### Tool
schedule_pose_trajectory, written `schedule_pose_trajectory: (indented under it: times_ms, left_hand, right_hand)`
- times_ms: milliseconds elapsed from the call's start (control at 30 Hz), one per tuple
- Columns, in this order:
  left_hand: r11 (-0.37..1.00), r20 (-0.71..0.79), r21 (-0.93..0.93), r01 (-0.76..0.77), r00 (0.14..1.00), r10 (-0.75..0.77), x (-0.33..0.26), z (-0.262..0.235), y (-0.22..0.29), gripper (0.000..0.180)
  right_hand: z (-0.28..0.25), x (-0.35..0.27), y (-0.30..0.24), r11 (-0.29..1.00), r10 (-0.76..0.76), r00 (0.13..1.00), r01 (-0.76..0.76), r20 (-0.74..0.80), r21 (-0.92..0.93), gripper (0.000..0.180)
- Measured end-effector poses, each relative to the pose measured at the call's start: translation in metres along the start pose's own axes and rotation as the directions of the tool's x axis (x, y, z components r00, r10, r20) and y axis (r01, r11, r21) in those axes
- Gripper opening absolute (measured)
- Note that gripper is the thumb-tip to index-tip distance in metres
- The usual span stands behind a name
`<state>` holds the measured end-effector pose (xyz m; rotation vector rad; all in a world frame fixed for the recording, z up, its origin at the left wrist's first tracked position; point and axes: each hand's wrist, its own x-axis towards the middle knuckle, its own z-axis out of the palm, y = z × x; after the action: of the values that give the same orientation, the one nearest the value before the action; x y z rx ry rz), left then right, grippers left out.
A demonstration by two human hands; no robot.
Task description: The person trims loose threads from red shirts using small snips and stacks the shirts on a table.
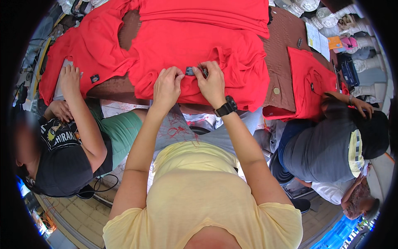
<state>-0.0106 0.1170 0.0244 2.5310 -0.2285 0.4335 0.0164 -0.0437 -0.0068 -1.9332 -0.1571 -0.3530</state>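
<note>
Left hand (168, 86): grip pinched on shirt (182, 43)
Right hand (212, 82): grip narrow around dark object (204, 72), kind unclear
Tag (189, 71): between hands
Shirt: frame centre, on bench (283, 31)
Risk: shirt might snag if dark object catches it
Stack (203, 15): top centre

The left hand (167, 87) is pinching a red shirt (195, 50); the right hand (212, 85) is working beside its dark label (189, 71).

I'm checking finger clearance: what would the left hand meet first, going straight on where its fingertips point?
Probably the small dark label on the red garment, just to the right of the left hand. Depth is unclear, so it might pass slightly above the label, toward the right hand.
</note>
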Motion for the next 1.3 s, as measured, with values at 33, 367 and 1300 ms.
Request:
schedule_pose_trajectory:
  times_ms: [33, 367, 1300]
  left_hand:
    - [1.000, -0.007, -0.017, -0.002, 1.000, 0.002, -0.001, -0.001, -0.005, 0.007]
    - [0.990, -0.008, 0.140, -0.008, 1.000, 0.009, 0.000, 0.002, 0.007, 0.008]
    - [0.961, 0.043, -0.268, 0.072, 0.997, -0.063, -0.017, -0.015, 0.001, 0.005]
  right_hand:
    - [0.004, -0.003, -0.008, 0.998, -0.003, 0.999, 0.005, -0.033, 0.064, 0.022]
    - [0.016, -0.019, -0.007, 0.939, 0.085, 0.990, -0.116, 0.109, 0.324, 0.025]
    - [0.018, -0.039, -0.031, 0.430, 0.472, 0.654, -0.756, 0.591, 0.494, 0.037]
